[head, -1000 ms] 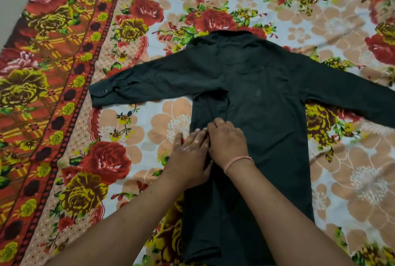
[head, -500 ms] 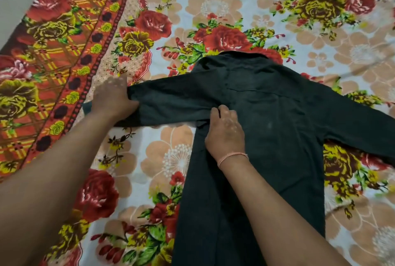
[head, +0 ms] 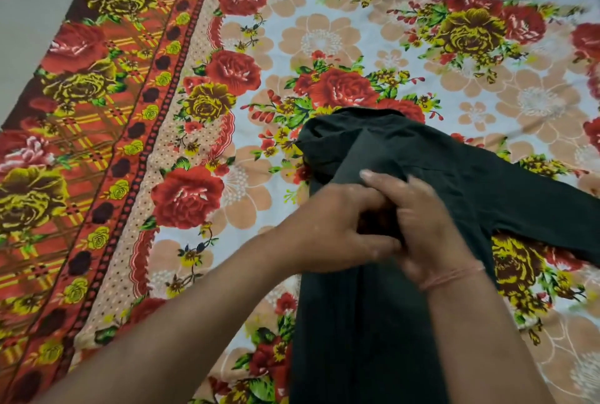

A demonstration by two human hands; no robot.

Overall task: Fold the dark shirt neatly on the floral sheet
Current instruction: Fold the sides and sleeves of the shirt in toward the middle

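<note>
Floral sheet, dark shirt — hands overlapping, blurred

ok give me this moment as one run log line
stage: folding left sleeve across body | left hand: gripping sleeve fabric | right hand: pressing on dark shirt | right sleeve: spread out | surface: floral sheet

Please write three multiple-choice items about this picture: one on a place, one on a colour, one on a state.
1. Where do both hands meet?
A. on the shirt's body
B. on the bare floor
C. at the sheet's border

2. What colour is the thread on the right wrist?
A. blue
B. pink
C. white

3. How is the shirt's right sleeve?
A. folded in
B. rolled up
C. spread out

Key: 1 A, left hand and right hand press the dark shirt; 2 B, the wrist thread is pink; 3 C, the right sleeve lies out on the floral sheet.
</note>
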